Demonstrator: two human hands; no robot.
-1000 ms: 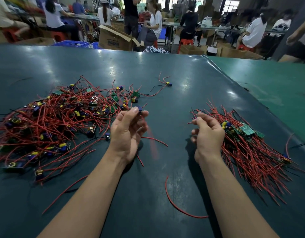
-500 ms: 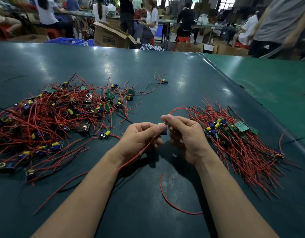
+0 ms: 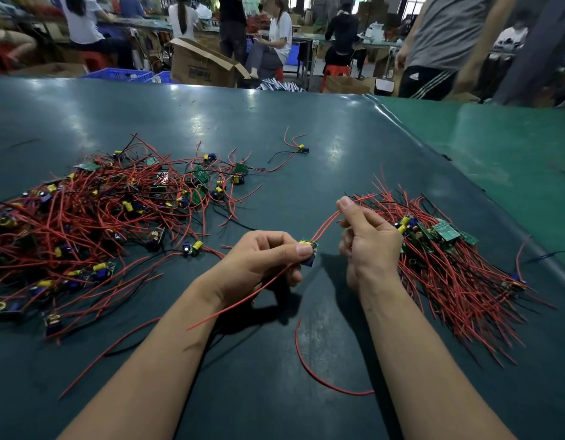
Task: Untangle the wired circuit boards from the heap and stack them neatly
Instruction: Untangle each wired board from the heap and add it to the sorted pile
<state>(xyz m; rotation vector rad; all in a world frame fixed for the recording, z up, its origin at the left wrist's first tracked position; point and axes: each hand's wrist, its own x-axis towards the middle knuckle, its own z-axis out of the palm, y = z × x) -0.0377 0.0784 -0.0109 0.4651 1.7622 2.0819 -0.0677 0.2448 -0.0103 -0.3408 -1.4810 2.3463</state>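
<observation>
A tangled heap (image 3: pixel 93 214) of small green circuit boards with red and black wires covers the table's left side. A tidier stack (image 3: pixel 449 265) of boards, wires fanned toward me, lies at the right. My left hand (image 3: pixel 259 262) pinches one small circuit board (image 3: pixel 309 251) between thumb and fingers, a red wire trailing down under the wrist. My right hand (image 3: pixel 367 239) pinches that board's two red wires (image 3: pixel 327 222), drawn up and to the right, just left of the stack.
The dark green table (image 3: pixel 306 128) carries a lone wired board (image 3: pixel 302 149) at the far middle and a loose red wire (image 3: pixel 319 376) near me. A lighter green table (image 3: pixel 497 147) adjoins at right. People, cardboard boxes and stools fill the background.
My hands came together over the table's middle, then the right hand slid along the board's red wires up and to the right. The left hand kept hold of the board.
</observation>
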